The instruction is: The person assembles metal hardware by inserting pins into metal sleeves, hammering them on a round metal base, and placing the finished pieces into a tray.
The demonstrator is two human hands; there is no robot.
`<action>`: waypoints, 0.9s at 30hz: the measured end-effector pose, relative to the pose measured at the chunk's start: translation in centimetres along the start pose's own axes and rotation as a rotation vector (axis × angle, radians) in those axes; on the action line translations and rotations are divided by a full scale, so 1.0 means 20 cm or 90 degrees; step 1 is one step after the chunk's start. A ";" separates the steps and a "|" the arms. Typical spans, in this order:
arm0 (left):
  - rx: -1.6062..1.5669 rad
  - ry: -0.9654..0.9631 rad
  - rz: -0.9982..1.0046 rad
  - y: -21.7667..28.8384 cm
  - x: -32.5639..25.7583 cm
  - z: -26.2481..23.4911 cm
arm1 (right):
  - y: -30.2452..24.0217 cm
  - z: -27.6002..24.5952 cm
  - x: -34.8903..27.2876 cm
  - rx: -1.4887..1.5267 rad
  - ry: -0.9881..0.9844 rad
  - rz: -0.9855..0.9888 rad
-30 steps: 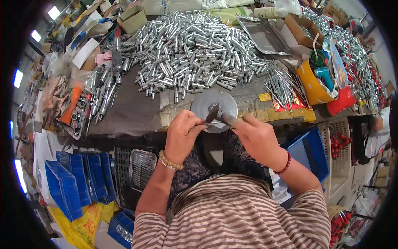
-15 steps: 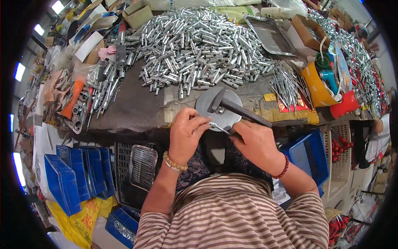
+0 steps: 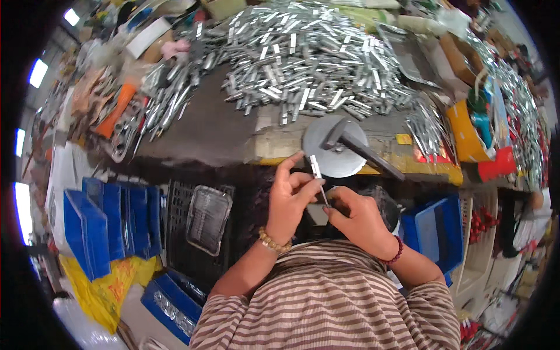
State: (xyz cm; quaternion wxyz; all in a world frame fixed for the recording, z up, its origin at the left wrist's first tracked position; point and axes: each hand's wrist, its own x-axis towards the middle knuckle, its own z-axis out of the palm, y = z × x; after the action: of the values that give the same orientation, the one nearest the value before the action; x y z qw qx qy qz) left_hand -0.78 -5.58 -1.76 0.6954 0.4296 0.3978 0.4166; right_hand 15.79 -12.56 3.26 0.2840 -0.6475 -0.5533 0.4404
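In front of the bench edge, my left hand (image 3: 290,201) pinches a short silver metal tube (image 3: 315,165) between thumb and fingers, its forefinger raised. A thin metal rod (image 3: 324,193) runs down from the tube toward my right hand (image 3: 363,223), whose thumb and forefinger are closed on its lower end. The piece stands nearly upright. Just beyond my hands, a hammer (image 3: 370,154) rests with its head on a round grey metal disc (image 3: 319,153) at the bench edge.
A large heap of silver tubes (image 3: 315,64) covers the back of the bench. Thin rods (image 3: 429,133) lie at right beside a yellow container (image 3: 466,131). An orange-handled tool (image 3: 116,111) lies at left. Blue bins (image 3: 87,233) stand below left, another blue bin (image 3: 434,230) below right.
Both hands have drawn back from the disc toward my body. The tube and rod have turned from slanting to nearly upright. The whole view has shifted, with the bench appearing farther right.
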 end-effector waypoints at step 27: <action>0.633 0.692 -0.216 -0.98 -0.21 -1.87 | 0.22 -0.03 0.11 0.047 0.232 -0.091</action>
State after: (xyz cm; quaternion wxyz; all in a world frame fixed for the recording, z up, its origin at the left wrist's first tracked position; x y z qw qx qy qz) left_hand -31.66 -5.11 -30.82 0.1802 0.3595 0.8866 0.2287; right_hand 18.42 -11.28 -0.76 0.4331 -0.6649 -0.5207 0.3148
